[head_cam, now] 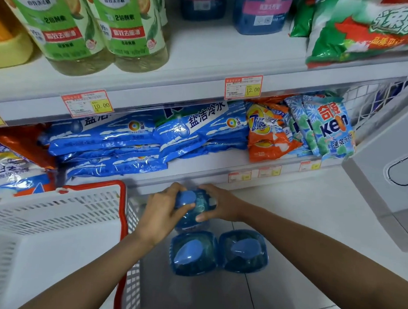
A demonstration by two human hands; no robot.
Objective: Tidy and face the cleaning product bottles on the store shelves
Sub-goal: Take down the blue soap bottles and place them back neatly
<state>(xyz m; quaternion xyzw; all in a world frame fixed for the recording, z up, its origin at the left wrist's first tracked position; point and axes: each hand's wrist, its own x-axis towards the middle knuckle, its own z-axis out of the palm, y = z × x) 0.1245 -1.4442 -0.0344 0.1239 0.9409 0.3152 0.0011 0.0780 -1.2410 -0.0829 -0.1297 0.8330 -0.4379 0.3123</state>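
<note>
A person holds a blue bottle [193, 207] with both hands, low down in front of the bottom shelf [197, 175]. The left hand [162, 211] wraps around its left side, with the thumb lying across the front. The right hand [220, 204] wraps around its right side. Both hands are closed on this bottle.

The bottle stands up straight. Its long way goes up and down, and its blue cap [186, 197] points up at the camera, so mostly the top shows. Which way its label faces cannot be seen from here.

Two more blue bottles stand on the floor, nearer to the person. The near left bottle [193, 252] and the near right bottle [243, 251] sit side by side, just about touching. The held bottle is just behind the near left one.

What could go wrong? The bottle looks smooth and may be heavy with liquid. If the hands loosen, it could slip and drop onto the tile floor [301, 220]. It could also bump the near left bottle and tip it over, because they are so close. The white basket with the red rim [123, 211] is right beside the left arm, so a wide swing to the left could knock it. If the bottle goes onto the shelf turned the wrong way, the label will not face out.
</note>
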